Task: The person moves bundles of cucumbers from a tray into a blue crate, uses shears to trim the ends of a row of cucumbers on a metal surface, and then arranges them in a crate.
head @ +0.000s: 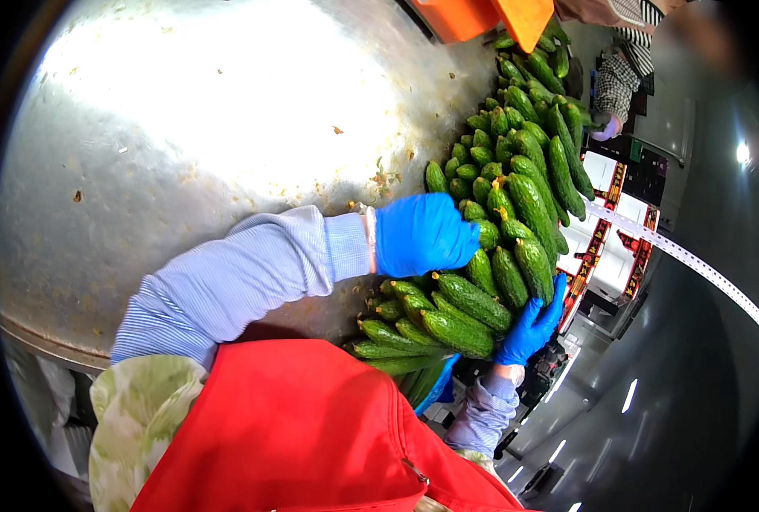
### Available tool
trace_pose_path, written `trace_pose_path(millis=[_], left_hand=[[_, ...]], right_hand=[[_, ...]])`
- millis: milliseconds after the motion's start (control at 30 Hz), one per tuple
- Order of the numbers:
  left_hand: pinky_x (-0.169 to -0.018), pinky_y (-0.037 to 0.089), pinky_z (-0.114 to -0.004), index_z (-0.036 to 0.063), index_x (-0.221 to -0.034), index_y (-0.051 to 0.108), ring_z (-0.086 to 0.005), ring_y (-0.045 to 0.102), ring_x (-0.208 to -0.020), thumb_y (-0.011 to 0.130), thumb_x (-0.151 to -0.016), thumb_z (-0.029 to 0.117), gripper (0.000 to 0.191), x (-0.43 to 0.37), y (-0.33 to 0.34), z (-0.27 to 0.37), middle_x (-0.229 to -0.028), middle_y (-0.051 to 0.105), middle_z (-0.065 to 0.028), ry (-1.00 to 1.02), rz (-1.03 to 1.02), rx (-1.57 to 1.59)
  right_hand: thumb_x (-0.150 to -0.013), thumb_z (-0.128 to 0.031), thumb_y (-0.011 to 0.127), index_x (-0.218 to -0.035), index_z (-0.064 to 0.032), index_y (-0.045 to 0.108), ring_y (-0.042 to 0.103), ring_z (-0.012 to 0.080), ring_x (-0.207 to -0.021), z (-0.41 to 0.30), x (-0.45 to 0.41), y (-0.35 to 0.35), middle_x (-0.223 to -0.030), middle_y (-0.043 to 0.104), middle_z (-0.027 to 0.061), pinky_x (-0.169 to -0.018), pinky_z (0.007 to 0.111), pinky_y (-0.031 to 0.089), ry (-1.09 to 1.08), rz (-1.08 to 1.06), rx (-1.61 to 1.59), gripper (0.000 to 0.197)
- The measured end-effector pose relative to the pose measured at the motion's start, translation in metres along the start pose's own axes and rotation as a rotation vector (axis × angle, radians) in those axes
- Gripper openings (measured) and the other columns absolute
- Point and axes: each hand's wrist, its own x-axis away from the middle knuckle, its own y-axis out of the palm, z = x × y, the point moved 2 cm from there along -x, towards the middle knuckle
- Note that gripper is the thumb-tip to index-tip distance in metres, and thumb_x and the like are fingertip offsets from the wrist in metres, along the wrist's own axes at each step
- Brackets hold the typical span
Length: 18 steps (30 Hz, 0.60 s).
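Observation:
A large heap of green cucumbers [529,198] lies along the right edge of a metal table. My left hand [425,233], in a blue glove, reaches over the table to the heap's near side. Its fingers are curled against the cucumbers, and what lies inside them is hidden. My right hand [533,329], also blue-gloved, rests at the outer edge of the heap with thumb and fingers apart, touching the end of a cucumber [534,270]. Between the hands and my red apron [290,422] more cucumbers [459,326] lie side by side, some with dried blossom ends.
The metal table [181,166] bears scattered plant bits. Orange plastic containers [462,19] stand at the top. Beyond the heap are white boxes with patterned tape [600,173] and a perforated white strip [680,249]. A person's gloved hand [605,130] shows at the upper right.

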Motion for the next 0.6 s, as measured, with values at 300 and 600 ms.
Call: trace_pose_path(millis=[300,600], left_hand=[[-0.074,0.050,-0.038,0.0073,-0.100,0.065,-0.0297,0.061,-0.084,0.062,-0.082,0.024,0.025,-0.045,0.010,-0.089,-0.092,0.063,-0.0115,-0.436,-0.133,0.290],[-0.069,0.051,-0.043,0.0073,-0.089,0.067,-0.0358,0.063,-0.079,0.064,-0.071,0.017,0.020,-0.091,0.032,-0.092,-0.085,0.065,-0.0151,-0.275,-0.661,0.005]], right_hand=[[-0.093,-0.036,0.051,-0.138,-0.0013,0.038,0.042,0.0275,-0.126,0.001,0.001,0.000,-0.139,0.043,0.0161,-0.105,0.039,0.032,0.041,0.005,-0.004,0.058],[-0.093,-0.037,0.050,-0.137,-0.0003,0.038,0.042,0.0287,-0.126,0.003,0.000,0.000,-0.138,0.043,0.0173,-0.105,0.039,0.032,0.013,0.001,0.013,0.059]])
